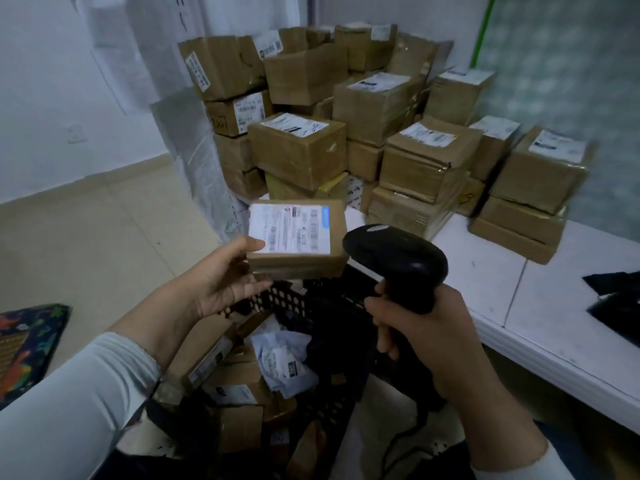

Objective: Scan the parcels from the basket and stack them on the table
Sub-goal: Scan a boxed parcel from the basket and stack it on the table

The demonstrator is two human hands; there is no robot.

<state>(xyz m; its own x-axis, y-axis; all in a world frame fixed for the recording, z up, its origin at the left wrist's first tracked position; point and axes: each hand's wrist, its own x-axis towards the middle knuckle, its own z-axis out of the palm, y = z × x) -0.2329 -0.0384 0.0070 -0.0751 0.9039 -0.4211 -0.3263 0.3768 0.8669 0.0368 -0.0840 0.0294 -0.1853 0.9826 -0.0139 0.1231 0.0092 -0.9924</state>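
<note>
Head view caught a patterned mat lying on the floor at far left. Beside it a white sleeve ran up to the left hand. That hand held a parcel above the basket, thumb on the near left corner of the label and fingers curled underneath, so the grip was clamped on the parcel. The parcel lay flat, label up, its barcodes toward the camera. Below it, the black lattice-walled basket held more boxes and a crumpled pale bag.

Just right of the parcel was the scanner, its head by the parcel's right edge; it may have touched the cardboard, but the blur there made that hard to tell. The right hand was wrapped round the scanner's handle, fingers closed tight on it. A dark cable trailed down from the handle.

Behind, piles of brown labelled parcels covered the far part of the white table, several boxes high. At far right a black thing lay on the table, too blurred to name.
</note>
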